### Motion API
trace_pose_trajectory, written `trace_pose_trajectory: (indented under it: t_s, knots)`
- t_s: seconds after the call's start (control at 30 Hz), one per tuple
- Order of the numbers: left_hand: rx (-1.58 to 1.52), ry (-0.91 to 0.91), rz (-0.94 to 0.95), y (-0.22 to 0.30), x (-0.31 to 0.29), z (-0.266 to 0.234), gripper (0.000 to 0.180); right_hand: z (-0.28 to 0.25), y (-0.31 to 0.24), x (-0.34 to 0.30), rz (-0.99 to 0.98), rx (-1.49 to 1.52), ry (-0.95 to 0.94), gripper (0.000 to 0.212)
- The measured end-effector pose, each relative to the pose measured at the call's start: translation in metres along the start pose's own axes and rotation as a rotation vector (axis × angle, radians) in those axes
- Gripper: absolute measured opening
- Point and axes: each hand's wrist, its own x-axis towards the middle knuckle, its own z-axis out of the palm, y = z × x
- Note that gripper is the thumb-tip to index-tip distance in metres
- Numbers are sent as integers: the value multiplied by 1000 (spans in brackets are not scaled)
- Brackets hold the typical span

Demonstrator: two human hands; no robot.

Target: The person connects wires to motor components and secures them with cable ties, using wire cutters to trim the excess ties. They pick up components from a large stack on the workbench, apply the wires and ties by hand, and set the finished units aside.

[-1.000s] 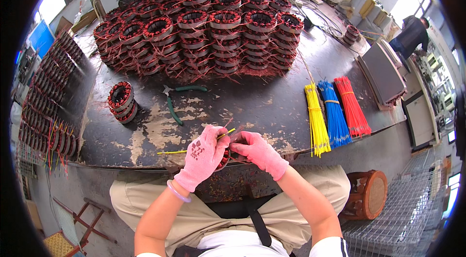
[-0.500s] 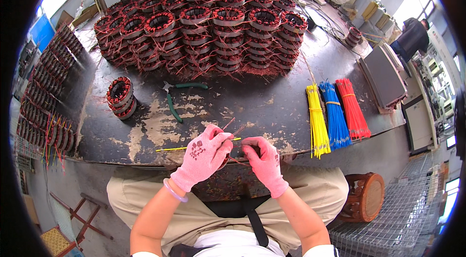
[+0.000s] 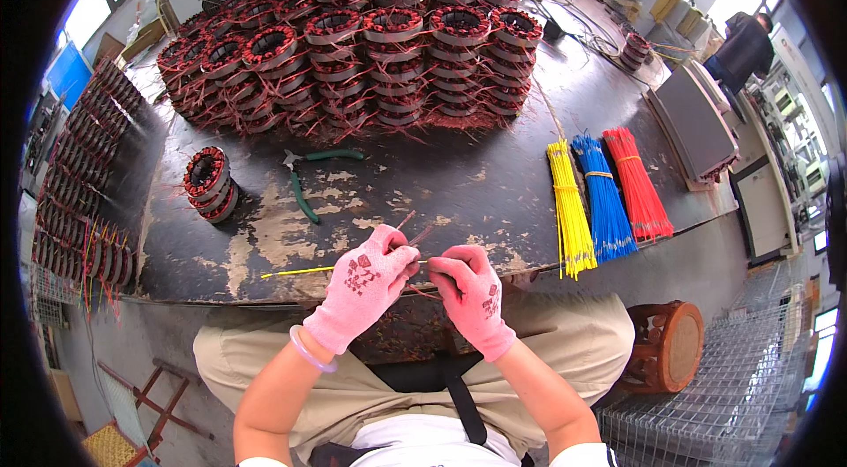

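Both my hands wear pink gloves and work close together at the near edge of the bench. My left hand (image 3: 363, 283) is closed in a pinch on a thin yellow wire (image 3: 296, 272), whose tail sticks out to the left over the bench. Thin reddish-brown wires (image 3: 405, 221) poke up past the left fingertips. My right hand (image 3: 470, 295) pinches close beside them, its fingertips at the end of the wire; the exact join is hidden by the gloves. Reddish wire strands also show under the fingers, between the hands.
Green-handled cutters (image 3: 303, 193) lie open beyond my hands, right of a short stack of wound stators (image 3: 210, 184). Many stacked stators (image 3: 388, 52) fill the back. Yellow (image 3: 569, 211), blue (image 3: 606, 198) and red (image 3: 637, 184) wire bundles lie right. A wooden stool (image 3: 666, 346) stands below.
My right hand has closed in on the left, its fingertips now at the wire. The yellow tail reaches a little further left, and the whole view has shifted slightly.
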Motion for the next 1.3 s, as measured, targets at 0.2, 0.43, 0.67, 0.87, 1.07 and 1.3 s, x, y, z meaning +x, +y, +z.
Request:
trace_pose_trajectory:
  t_s: [0.2, 0.43, 0.67, 0.87, 1.07, 1.3]
  knots:
    - [-11, -18, -11, 0, 2, 3, 16, -8, 2, 13, 145, 199, -167, 18]
    - [35, -70, 35, -1, 6, -2, 16, -8, 4, 15, 366, 321, -240, 17]
    - [-53, -32, -24, -6, 3, 5, 15, -9, 8, 20, 268, 286, -235, 16]
    - [-64, -7, -22, -5, 3, 7, 16, -14, 4, 26, 335, 285, -299, 16]
    - [-49, 59, 18, -10, -1, 16, 16, -15, 4, 36, 481, 380, -368, 15]
    - [-9, 53, 42, -11, 0, 15, 16, -22, 2, 44, 476, 146, -373, 27]
